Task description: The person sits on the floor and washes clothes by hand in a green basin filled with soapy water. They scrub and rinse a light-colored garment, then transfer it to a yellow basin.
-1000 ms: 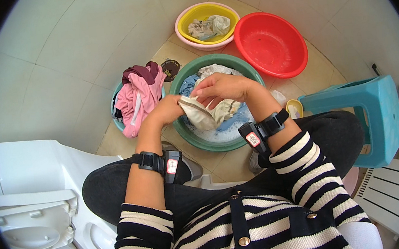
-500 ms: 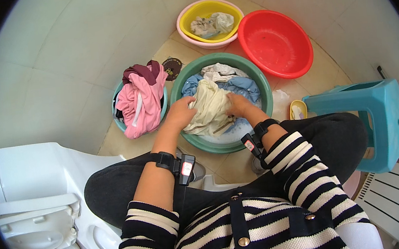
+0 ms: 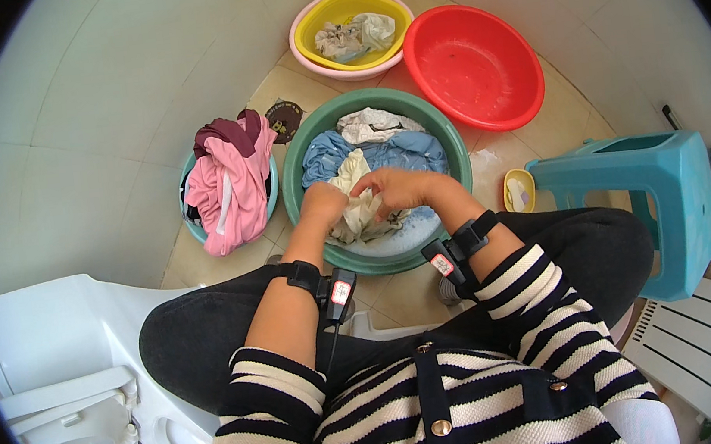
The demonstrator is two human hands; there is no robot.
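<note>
In the green basin point(image 3: 291, 177), near its front rim, the cream cloth point(image 3: 362, 211) is now bunched, localizing handling: left hand point(image 3: 326, 204) grips it; right hand point(image 3: 401, 189) curls, hold unclear.

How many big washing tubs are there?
5: the green tub in front, the red tub beyond it, the yellow tub inside the pink tub, and the light blue tub under clothes at left. Another may hide near the right knee.

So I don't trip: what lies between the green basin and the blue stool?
A small yellow dish holding pale pieces; the head view shows it.
</note>
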